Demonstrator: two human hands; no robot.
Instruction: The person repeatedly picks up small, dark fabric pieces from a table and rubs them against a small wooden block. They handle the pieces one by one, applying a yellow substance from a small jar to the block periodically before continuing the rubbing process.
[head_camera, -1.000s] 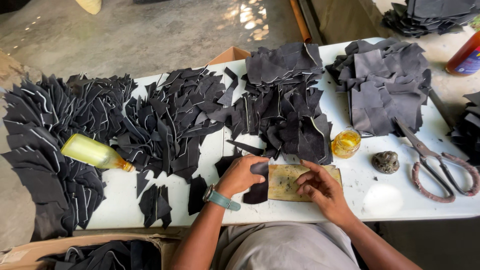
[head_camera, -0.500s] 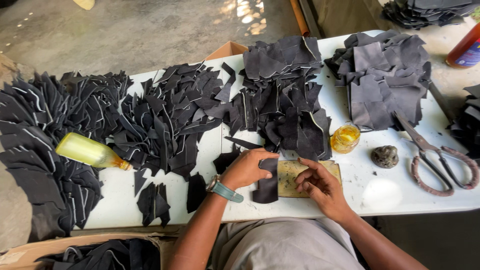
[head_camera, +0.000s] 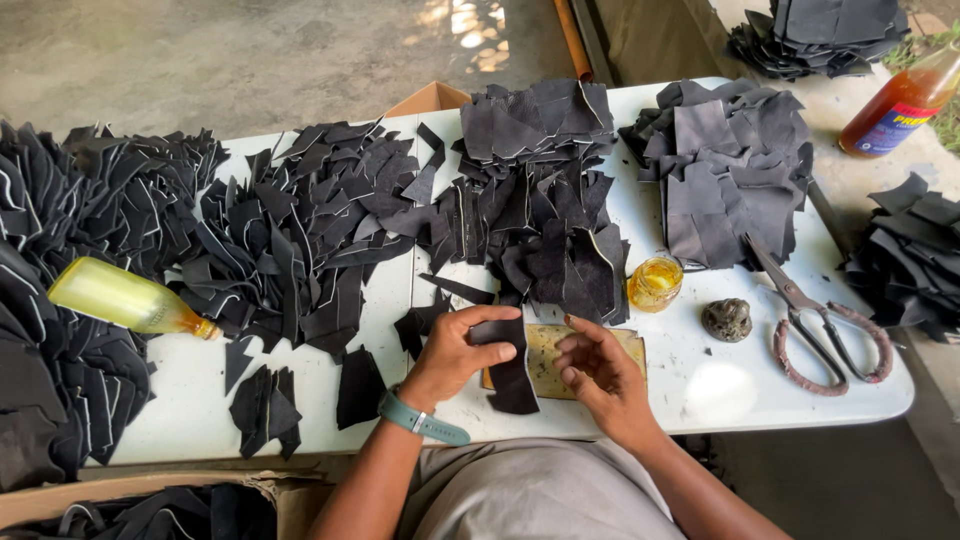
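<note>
Since the earlier frame we see the black leather piece (head_camera: 511, 368) dragged further toward the desk's near edge, now lying over the left end of the tan board (head_camera: 585, 358) and hanging past it at 6 o'clock. Left hand (head_camera: 457, 350) moved with it: its fingers (head_camera: 497, 315) are curled closed on the piece's upper end, thumb pressed on top. Right hand (head_camera: 598, 368) sits just at 3 o'clock of the piece, over the board, fingers bent and loosely closed; we cannot tell if they grip anything. Teal wristwatch (head_camera: 420, 420) on the left wrist.

Outward: small jar of yellow liquid (head_camera: 655, 282) at 1 o'clock of the board, dark stone (head_camera: 727, 319) at 3 o'clock of the jar, rusty scissors (head_camera: 820, 325) further at 3 o'clock, blades pointing toward 11. Big heap of black leather scraps (head_camera: 540, 190) at 12 o'clock of the hands, another pile (head_camera: 725, 170) at 2 o'clock, a spread of cut pieces (head_camera: 300, 230) at 10 o'clock. Yellow bottle (head_camera: 125, 298) lies on its side at 9 o'clock on the scraps. White desk (head_camera: 780, 400) carries all this. Orange bottle (head_camera: 900, 105) stands off the desk at 2 o'clock.
</note>
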